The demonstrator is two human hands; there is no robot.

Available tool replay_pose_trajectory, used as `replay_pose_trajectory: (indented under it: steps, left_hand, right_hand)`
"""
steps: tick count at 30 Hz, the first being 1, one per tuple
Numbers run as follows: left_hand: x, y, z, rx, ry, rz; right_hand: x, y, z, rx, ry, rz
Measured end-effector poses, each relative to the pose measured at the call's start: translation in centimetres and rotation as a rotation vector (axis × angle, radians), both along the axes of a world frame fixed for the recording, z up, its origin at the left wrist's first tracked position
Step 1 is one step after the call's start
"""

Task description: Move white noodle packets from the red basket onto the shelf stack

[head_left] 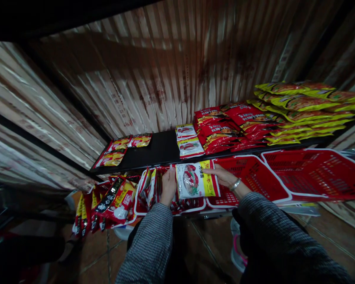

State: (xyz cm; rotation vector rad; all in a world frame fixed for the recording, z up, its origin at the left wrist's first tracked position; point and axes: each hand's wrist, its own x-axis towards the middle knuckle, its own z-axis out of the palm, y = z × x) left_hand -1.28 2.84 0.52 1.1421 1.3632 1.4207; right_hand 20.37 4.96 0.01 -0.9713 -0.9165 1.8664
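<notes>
Two hands, one packet. Left hand point(168, 185) pinches the left edge of a white-and-yellow packet point(192, 181); right hand point(223, 177) grips the opposite edge, fingers over the printed face. Packet lies face up between them, in front of the black shelf point(159, 144) and above the red baskets point(301, 173).

Risks, as I judge them: film looks slick and the hold is at the edges, so one hand easing off early could let the packet tip and drop among the baskets. A hard squeeze might crack the contents; label reads as instant noodles, likely brittle. Raised too little, its far edge could snag on the shelf lip. A sideways knock might unsettle the red packets point(217, 136), stacked on soft, sloping faces.

Counts:
- White packets point(191, 146) on shelf: two faces showing; layers beneath, cannot tell.
- Red-and-yellow packets point(110, 157), shelf's left end: three faces.
- Red packets: at least two stacks, layers merge.
- Yellow-edged packets point(301, 102), right end: many layers, no sure count.
- Baskets: three plain to see; one, by the left hand, holds packets on edge.
- Black-labelled packets point(118, 201), far left: several, overlapping; their container mostly hidden.
- Bracelet point(235, 184): one, right wrist.
</notes>
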Motion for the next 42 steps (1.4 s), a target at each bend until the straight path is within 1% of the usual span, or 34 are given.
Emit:
replay_pose_trajectory:
  steps: [2, 5, 8, 11, 13, 16, 19, 21, 24, 27, 30, 33, 35, 38, 42]
  left_hand:
    - [0.0, 0.1, -0.5, -0.019, -0.025, 0.003]
    - [0.0, 0.3, -0.8, -0.091, -0.153, 0.0]
    - [0.1, 0.3, -0.5, -0.116, -0.246, 0.005]
    - [0.4, 0.1, 0.0, -0.115, -0.258, 0.013]
    - [0.5, 0.0, 0.2, -0.114, -0.256, 0.004]
    - [0.4, 0.0, 0.0, -0.108, -0.269, -0.023]
    - [0.3, 0.1, -0.5, -0.121, -0.311, -0.099]
    - [0.3, 0.1, -0.8, -0.156, -0.311, -0.118]
    - [0.5, 0.0, -0.8, -0.193, -0.323, -0.078]
    - [1.0, -0.1, -0.3, -0.206, -0.378, -0.058]
    - [1.4, -0.1, -0.1, -0.214, -0.398, -0.035]
    - [1.5, -0.1, -0.3, -0.236, -0.42, -0.009]
    - [1.3, -0.1, -0.6, -0.243, -0.421, -0.001]
    - [0.9, -0.1, -0.8, -0.212, -0.378, -0.01]
    - [0.2, 0.1, -0.9, -0.131, -0.22, -0.023]
  right_hand:
    - [-0.3, -0.3, 0.2, 0.017, -0.013, 0.003]
    - [-0.6, -0.4, 0.3, 0.054, -0.028, -0.002]
    - [-0.5, -0.4, 0.3, 0.085, -0.025, 0.002]
    - [-0.3, -0.3, 0.3, 0.097, 0.0, 0.014]
    - [-0.1, -0.2, 0.3, 0.097, 0.033, -0.017]
    - [-0.1, 0.0, 0.3, 0.091, 0.07, -0.096]
    - [-0.4, 0.2, 0.1, 0.095, 0.051, -0.135]
    - [-0.6, 0.2, -0.1, 0.107, 0.025, -0.163]
    - [-0.8, 0.4, -0.1, 0.134, -0.022, -0.219]
    - [-0.8, 0.5, 0.1, 0.144, -0.052, -0.246]
    - [-0.4, 0.7, 0.3, 0.125, -0.072, -0.209]
    - [0.4, 0.9, 0.1, 0.099, -0.072, -0.159]
    - [0.8, 1.0, -0.1, 0.085, -0.065, -0.153]
    - [0.8, 1.1, -0.4, 0.088, -0.042, -0.177]
    - [0.2, 0.9, -0.3, 0.078, 0.013, -0.186]
